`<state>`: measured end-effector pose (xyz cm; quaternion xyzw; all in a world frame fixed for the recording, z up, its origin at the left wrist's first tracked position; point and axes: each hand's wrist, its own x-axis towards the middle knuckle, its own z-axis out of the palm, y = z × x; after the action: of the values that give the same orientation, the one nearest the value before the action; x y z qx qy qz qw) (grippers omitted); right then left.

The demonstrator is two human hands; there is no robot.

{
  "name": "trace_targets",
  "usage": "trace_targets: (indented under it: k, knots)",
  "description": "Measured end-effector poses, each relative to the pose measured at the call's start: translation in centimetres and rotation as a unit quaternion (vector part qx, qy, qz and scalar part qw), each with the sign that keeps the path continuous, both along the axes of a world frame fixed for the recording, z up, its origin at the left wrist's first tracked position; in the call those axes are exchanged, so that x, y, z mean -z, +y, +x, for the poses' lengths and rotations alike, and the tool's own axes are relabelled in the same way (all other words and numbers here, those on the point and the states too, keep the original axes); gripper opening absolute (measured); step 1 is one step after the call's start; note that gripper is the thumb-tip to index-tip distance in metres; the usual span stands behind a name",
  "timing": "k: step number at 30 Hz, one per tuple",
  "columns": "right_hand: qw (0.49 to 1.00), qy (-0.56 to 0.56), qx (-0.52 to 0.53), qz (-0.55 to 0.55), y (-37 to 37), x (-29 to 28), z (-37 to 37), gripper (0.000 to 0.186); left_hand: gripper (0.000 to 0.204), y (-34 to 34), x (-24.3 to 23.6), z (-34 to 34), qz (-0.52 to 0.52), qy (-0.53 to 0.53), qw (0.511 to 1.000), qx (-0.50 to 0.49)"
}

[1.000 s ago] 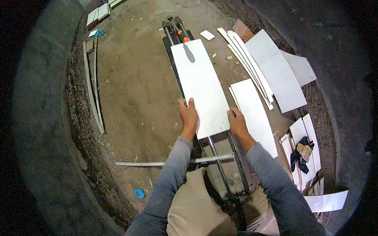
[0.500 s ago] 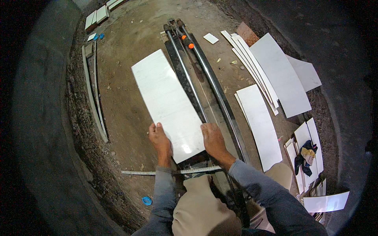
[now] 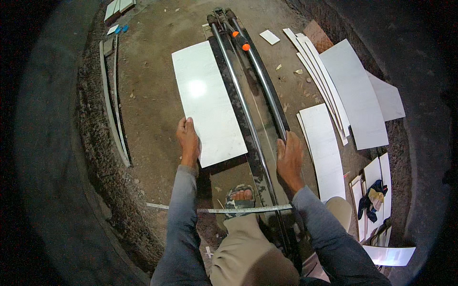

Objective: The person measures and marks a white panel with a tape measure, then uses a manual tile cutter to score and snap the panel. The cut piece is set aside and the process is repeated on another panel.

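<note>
My left hand (image 3: 189, 141) pinches the left long edge of a white rectangular tile (image 3: 210, 105), thumb on top and its other fingers partly hidden. The tile lies slanted, just left of a manual tile cutter with two long metal rails (image 3: 242, 97). Over the cutter's right rail is my right hand (image 3: 290, 159), thumb apart from the fingers, with no tile in it. Whether it touches the rail is hard to tell. Two orange knobs (image 3: 245, 47) stand out near the cutter's far end. A pale measuring tape (image 3: 267, 208) stretches across in front of me.
White tiles (image 3: 322, 148) and long strips (image 3: 315, 81) lie to the right, with a large pale tile (image 3: 355, 95) beyond. Dark cloth (image 3: 371, 200) rests on tile pieces nearer me. Curved-looking strips (image 3: 109, 105) lie at left. My sandalled foot (image 3: 240, 194) is beside the cutter.
My right hand has let go of the tile's near right corner and moved right, over the cutter's rail. The tile has shifted away from me, still in my left hand.
</note>
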<state>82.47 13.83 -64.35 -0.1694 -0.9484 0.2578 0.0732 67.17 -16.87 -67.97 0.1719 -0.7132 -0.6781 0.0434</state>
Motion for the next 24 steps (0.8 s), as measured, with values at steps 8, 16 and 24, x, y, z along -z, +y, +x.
trace_targets:
  k: [8, 16, 24]
  knots:
    - [0.998, 0.006, 0.01, -0.056, 0.6, 0.8, -0.4, 0.048, 0.041, 5.6, 1.6, -3.9, 0.004, -0.035, 0.999, 0.005]
    - [0.98, -0.071, 0.053, -0.176, 2.9, 1.8, -2.4, 0.053, 0.035, 9.2, 3.1, -6.1, 0.049, 0.005, 0.999, -0.006]
    - [0.918, -0.098, 0.032, -0.383, 3.6, 2.1, -5.2, 0.063, 0.036, 10.5, 3.5, -5.7, 0.008, -0.006, 1.0, -0.027]
